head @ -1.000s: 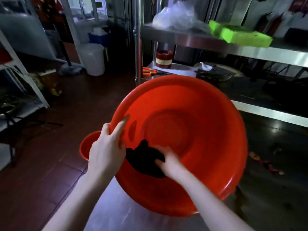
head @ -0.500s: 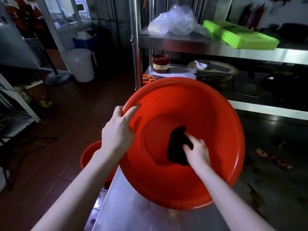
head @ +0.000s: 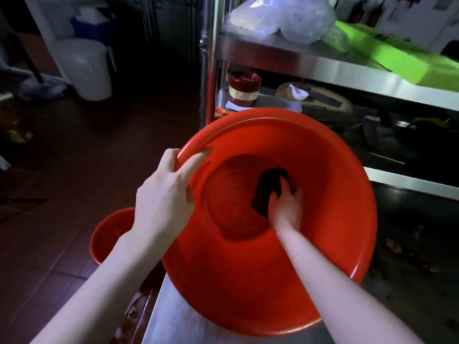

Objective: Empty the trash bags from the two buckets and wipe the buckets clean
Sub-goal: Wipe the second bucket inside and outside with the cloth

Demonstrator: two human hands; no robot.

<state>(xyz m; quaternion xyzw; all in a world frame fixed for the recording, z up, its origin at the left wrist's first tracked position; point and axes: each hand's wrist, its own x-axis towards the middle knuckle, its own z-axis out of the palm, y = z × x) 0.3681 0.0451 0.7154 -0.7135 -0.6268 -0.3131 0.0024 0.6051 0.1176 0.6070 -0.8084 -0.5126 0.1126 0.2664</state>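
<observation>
Your left hand (head: pixel 164 194) grips the red basin's (head: pixel 323 244) rim; your right hand (head: pixel 285 207) presses the dark cloth (head: pixel 268 184): steady it, wipe outward

Shelf edge (head: pixel 347 70) and red jar (head: pixel 244 89) close behind tilted basin (head: pixel 248 281).

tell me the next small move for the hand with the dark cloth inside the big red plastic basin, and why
Probably sweep the dark cloth from the floor of the big red plastic basin up its side wall. The right hand presses the cloth on the bottom's right part, while the left hand grips the rim and holds the basin tilted, so the wall is within reach.
</observation>
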